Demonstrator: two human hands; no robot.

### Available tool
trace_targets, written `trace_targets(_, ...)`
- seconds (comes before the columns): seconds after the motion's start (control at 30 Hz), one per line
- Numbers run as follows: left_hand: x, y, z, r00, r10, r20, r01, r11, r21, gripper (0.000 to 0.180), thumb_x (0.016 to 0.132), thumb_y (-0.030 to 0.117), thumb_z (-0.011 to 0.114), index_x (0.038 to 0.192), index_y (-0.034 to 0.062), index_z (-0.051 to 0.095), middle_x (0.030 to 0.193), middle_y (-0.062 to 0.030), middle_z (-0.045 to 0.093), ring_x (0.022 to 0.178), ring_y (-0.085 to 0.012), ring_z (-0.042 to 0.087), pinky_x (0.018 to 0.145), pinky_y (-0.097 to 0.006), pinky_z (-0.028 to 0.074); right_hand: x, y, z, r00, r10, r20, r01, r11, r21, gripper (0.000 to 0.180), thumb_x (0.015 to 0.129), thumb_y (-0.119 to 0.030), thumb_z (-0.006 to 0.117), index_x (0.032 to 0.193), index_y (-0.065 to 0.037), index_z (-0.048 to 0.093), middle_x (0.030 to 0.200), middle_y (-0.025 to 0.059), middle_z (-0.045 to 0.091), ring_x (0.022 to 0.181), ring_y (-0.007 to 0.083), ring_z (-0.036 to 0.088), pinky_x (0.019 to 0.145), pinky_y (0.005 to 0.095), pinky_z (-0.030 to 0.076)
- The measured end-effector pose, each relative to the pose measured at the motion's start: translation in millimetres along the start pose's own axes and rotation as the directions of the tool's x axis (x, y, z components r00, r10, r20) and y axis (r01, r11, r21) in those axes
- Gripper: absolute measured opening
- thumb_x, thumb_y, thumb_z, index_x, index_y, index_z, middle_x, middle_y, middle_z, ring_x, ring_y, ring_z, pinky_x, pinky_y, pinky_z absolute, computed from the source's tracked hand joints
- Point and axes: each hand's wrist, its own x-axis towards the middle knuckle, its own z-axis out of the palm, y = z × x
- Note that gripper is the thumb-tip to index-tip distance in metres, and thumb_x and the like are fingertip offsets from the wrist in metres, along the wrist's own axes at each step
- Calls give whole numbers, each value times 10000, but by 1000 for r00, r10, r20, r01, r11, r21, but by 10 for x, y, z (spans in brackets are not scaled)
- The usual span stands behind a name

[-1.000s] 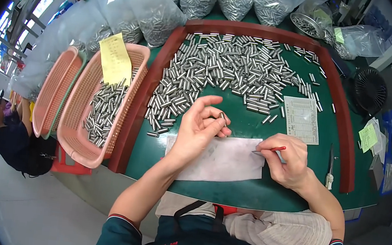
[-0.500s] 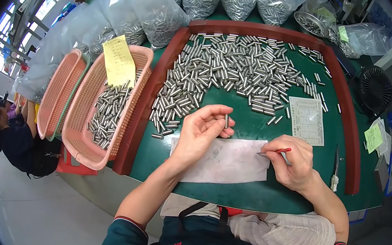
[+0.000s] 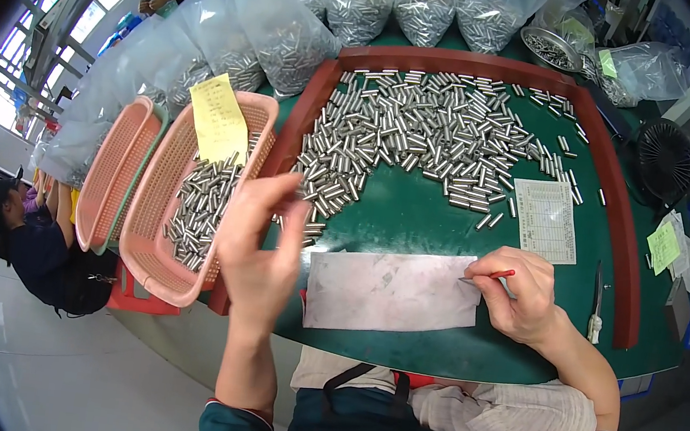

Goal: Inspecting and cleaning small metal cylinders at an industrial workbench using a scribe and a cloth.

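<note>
My left hand (image 3: pixel 260 244) is lifted over the tray's left rim, beside the pink basket (image 3: pixel 142 251) that holds several short metal cylinders (image 3: pixel 200 206). I see its back, so what its fingers hold is hidden. My right hand (image 3: pixel 520 297) rests on the green mat and grips a thin red-handled tool (image 3: pixel 493 276), whose tip touches the right end of a grey sheet (image 3: pixel 392 290). A large heap of the same metal cylinders (image 3: pixel 424 130) fills the far half of the red-rimmed green tray (image 3: pixel 624 224).
A yellow note (image 3: pixel 219 118) lies on the basket, with a second pink basket (image 3: pixel 113 174) to its left. Clear bags of cylinders (image 3: pixel 362 2) line the back. A printed form (image 3: pixel 544 220), a small knife-like tool (image 3: pixel 597 302), a fan (image 3: pixel 664 160) and a seated person (image 3: pixel 24 236) are nearby.
My left hand has swung left from above the grey sheet, where it pinched one cylinder, to the edge of the pink basket. My right hand has stayed on the sheet with the red tool.
</note>
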Motion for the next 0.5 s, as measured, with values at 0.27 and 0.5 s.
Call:
trace_targets(0.27, 224, -165, -328, 994, 92, -65, -36, 804, 593, 272, 770, -15, 584, 1043, -10, 577, 1016, -152, 565, 986, -313, 518, 848, -401, 401, 34, -23, 4, 1000, 1, 14, -1, 1000, -1, 191, 668, 80, 672, 809, 11, 564, 654, 96, 590, 510, 215, 566, 450, 290, 438)
trace_targets(0.5, 337, -460, 682, 908, 238, 346, -353, 877, 325, 118, 716, -25, 570, 818, 5, 619, 798, -111, 536, 808, -290, 496, 706, -388, 407, 29, -12, 3, 1000, 6, 1, -6, 1000, 7, 186, 674, 82, 665, 805, 9, 555, 649, 98, 586, 505, 214, 561, 445, 291, 431)
